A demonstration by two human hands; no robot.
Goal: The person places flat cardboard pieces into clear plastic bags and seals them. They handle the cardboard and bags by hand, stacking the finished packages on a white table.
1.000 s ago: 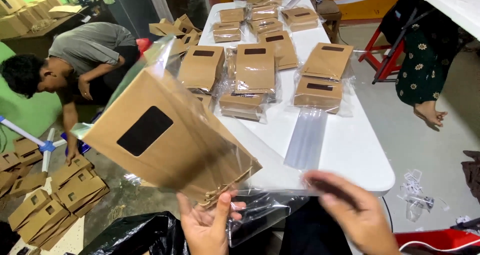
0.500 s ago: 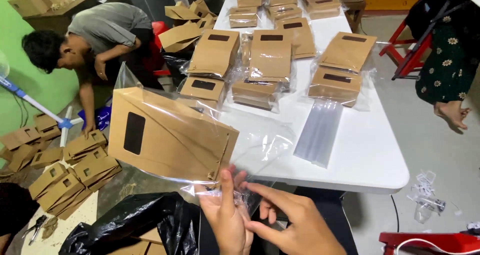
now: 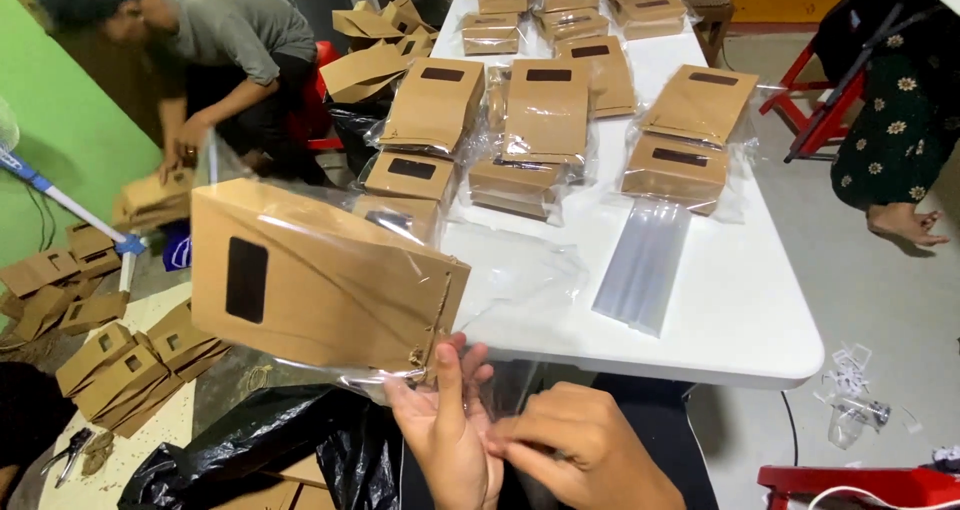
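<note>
A: We cannot see the clear bag's point(image 3: 520, 270) mouth; the right hand point(image 3: 590, 455) covers it.

B: We note the box point(image 3: 320, 280) sits bagged above the desk point(image 3: 740, 320) edge, left hand's point(image 3: 445, 435) fingers point(image 3: 450, 370) pinching its lower corner, right fingers curled on film.

Your left hand point(image 3: 445, 435) is raised, palm up, thumb extended upward, fingers in a pinching grip. Your right hand point(image 3: 585, 460) sits just beside it, knuckles up, fingertips touching the left.
</note>
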